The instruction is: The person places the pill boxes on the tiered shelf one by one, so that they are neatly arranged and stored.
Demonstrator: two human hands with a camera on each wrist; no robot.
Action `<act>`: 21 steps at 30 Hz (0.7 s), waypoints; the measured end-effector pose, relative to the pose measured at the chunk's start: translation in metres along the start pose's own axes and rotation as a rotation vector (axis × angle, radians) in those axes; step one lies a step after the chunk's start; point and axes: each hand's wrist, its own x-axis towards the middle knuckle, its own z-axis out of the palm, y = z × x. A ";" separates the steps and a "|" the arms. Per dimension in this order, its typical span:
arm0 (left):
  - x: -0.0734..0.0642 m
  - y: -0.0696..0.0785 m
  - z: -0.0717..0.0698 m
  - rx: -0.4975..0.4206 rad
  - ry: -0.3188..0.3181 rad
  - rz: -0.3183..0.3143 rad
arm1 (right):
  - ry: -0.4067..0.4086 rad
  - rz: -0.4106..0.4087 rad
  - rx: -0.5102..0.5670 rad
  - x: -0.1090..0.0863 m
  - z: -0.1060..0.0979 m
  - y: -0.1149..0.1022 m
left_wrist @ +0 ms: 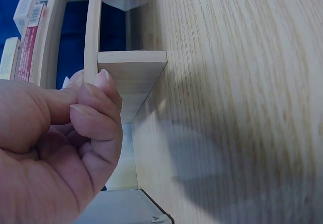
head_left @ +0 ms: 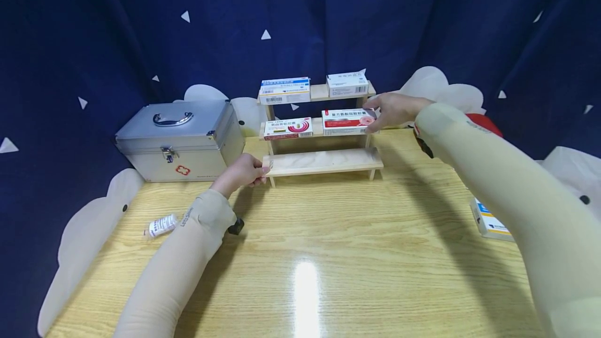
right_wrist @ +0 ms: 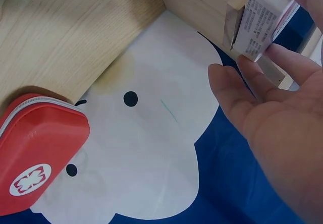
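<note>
Wooden rack (head_left: 324,160): landmark, bearing boxed medicines.

Left end of rack: left hand (head_left: 244,172), thumb and curled fingers pinching the lowest shelf. Risk: a tug here could skew the rack and unseat the magenta-patterned box (head_left: 288,128), loose on its middle shelf.

Right end of rack's middle shelf: red-banded capsule box (head_left: 346,122), held by right hand (head_left: 396,111), narrow grip about its end. Risk: uneven finger pressure could tip it off the shelf.

Views: left wrist alone details the rack's leg face; right wrist alone shows the capsule box's barcoded end and, right of rack, the emblem on the red pouch (right_wrist: 55,138), largely sleeve-hidden from the head view.
</note>
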 end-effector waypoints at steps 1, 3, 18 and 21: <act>0.000 0.000 0.000 -0.001 -0.002 0.001 | 0.000 0.000 0.002 0.000 0.000 0.000; 0.000 0.000 0.000 -0.001 -0.004 0.001 | -0.002 0.004 0.007 0.001 0.001 0.000; 0.000 -0.001 0.000 0.000 -0.009 -0.008 | 0.013 0.001 0.020 -0.018 -0.004 0.009; 0.000 0.000 0.000 -0.007 -0.009 0.003 | 0.050 0.001 0.032 -0.033 -0.005 0.015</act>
